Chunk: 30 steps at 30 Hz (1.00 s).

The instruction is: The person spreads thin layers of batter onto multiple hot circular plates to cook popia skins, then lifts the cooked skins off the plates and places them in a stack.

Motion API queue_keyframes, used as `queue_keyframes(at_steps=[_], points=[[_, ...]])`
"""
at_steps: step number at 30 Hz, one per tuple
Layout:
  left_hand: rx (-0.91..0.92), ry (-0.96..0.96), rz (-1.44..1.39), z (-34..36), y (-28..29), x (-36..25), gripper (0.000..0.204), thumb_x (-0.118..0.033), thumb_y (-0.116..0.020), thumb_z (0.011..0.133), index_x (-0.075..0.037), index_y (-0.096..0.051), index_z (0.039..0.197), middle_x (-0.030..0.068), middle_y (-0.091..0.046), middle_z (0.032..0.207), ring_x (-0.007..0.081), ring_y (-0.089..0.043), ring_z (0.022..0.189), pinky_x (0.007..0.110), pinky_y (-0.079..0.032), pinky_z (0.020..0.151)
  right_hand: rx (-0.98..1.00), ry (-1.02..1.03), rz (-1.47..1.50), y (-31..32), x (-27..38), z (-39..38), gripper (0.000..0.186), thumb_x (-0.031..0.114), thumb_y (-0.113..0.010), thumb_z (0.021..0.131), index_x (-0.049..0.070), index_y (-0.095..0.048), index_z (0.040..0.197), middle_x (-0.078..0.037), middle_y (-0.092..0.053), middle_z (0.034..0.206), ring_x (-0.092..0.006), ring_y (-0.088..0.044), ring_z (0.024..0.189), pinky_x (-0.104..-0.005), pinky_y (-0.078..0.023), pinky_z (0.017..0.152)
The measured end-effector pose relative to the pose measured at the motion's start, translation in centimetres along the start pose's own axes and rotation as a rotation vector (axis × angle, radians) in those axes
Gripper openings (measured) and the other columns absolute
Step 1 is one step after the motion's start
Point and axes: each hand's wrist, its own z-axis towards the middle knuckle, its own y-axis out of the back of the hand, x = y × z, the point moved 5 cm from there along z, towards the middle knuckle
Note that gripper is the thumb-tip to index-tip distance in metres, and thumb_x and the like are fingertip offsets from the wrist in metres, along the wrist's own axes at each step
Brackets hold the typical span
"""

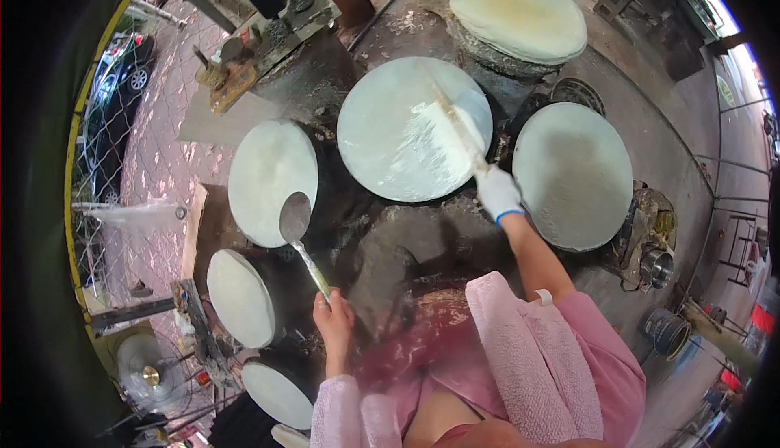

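Note:
My left hand [333,322] is bare and closed round the handle of a ladle [295,219]. The ladle's round grey head is over the near edge of a pale round griddle [272,164] on the left, and white batter coats part of its handle. In a white glove with a blue cuff, my right hand [498,192] grips one end of a long wooden spreader [455,119]. The spreader lies across the right part of the middle griddle [366,123]. Wet white batter [426,143] is streaked to its left, and the far end is blurred.
To the right is another griddle [573,180] with a darker patch. A thick pile of pale flat rounds [520,9] stands at the back right. More pale round surfaces [240,298] line the lower left. A metal pot [656,268] sits at the right, and a wire fence [134,164] runs along the left.

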Motion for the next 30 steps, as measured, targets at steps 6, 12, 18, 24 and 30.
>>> queue_keyframes(at_steps=[6,12,18,24,30], points=[[0.045,0.025,0.033,0.2,-1.9,-1.1,0.016,-0.018,-0.046,0.098,-0.003,-0.048,0.095,-0.0013,-0.041,0.058,0.0062,-0.034,0.038,0.021,-0.026,0.034,0.175,-0.044,-0.113,-2.2,-2.2,-6.6,0.065,0.051,-0.040,0.093,0.013,-0.026,0.144,-0.025,-0.064,0.095,-0.0389,-0.064,0.088,-0.0495,-0.049,0.077],[0.041,0.034,0.030,-0.2,-1.7,-0.4,0.014,-0.017,-0.047,0.098,-0.003,-0.049,0.095,-0.0013,-0.040,0.058,0.0062,-0.034,0.039,0.021,-0.027,0.033,-0.117,-0.062,-0.201,0.7,-0.4,6.9,0.064,0.038,-0.045,0.092,0.012,-0.020,0.145,-0.023,-0.063,0.097,-0.0371,-0.064,0.080,-0.0498,-0.050,0.067],[-0.002,-0.011,0.093,-0.7,-0.1,0.6,0.014,-0.016,-0.047,0.098,-0.003,-0.049,0.094,-0.0012,-0.039,0.056,0.0072,-0.033,0.038,0.022,-0.027,0.033,-0.232,0.071,-0.120,5.6,8.1,12.2,0.056,0.032,-0.050,0.089,0.009,-0.035,0.138,-0.021,-0.064,0.093,-0.0362,-0.065,0.082,-0.0480,-0.050,0.071],[-0.015,0.100,-0.044,-0.7,-1.7,-0.9,0.010,-0.014,-0.050,0.095,-0.009,-0.051,0.086,-0.0053,-0.042,0.058,0.0023,-0.037,0.043,0.018,-0.027,0.037,-0.149,0.381,0.630,0.9,4.4,-0.5,0.048,0.026,-0.059,0.088,0.010,-0.050,0.132,-0.013,-0.067,0.087,-0.0237,-0.064,0.077,-0.0357,-0.050,0.068],[0.112,0.024,-0.020,1.3,-5.7,-2.5,0.016,-0.016,-0.046,0.098,-0.001,-0.048,0.092,-0.0014,-0.037,0.056,0.0068,-0.032,0.038,0.022,-0.026,0.034,0.215,-0.375,1.142,-4.3,-5.8,-6.5,0.037,0.029,-0.060,0.091,0.021,-0.058,0.127,0.003,-0.052,0.059,-0.0066,-0.042,0.040,-0.0237,-0.034,0.036]])
